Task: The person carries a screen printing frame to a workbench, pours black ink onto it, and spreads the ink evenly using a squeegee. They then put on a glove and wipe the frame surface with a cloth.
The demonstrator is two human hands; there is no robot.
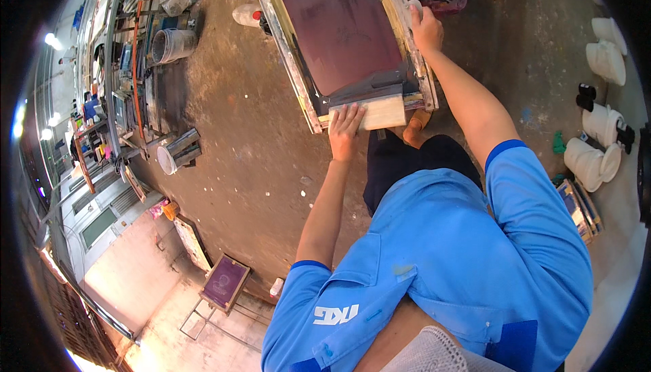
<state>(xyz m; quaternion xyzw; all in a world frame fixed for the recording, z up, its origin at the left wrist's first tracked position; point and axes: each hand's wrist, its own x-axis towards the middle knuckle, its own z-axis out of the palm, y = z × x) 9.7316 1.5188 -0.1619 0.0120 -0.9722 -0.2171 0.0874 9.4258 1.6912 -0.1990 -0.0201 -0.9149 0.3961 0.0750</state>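
Wearing a blue shirt and dark pants, a person holds a big framed screen out in front of their legs. The two hands are apart. The left hand has its fingers laid over a pale wooden piece at the near end of the frame; I cannot tell how tightly it holds on. The right hand is wrapped around the right side of the frame, farther up. The screen is dark purple-red in the middle, and its frame has messy, light-colored edges. Part of a foot peeks out beneath the near end. Around them is a brown floor with little white spots. A smaller purple screen sits off to the left. Past the big frame's left side is a white jug with a red part. White buckets line the right side. Far to the left, a gray bucket lies near crowded shelves.
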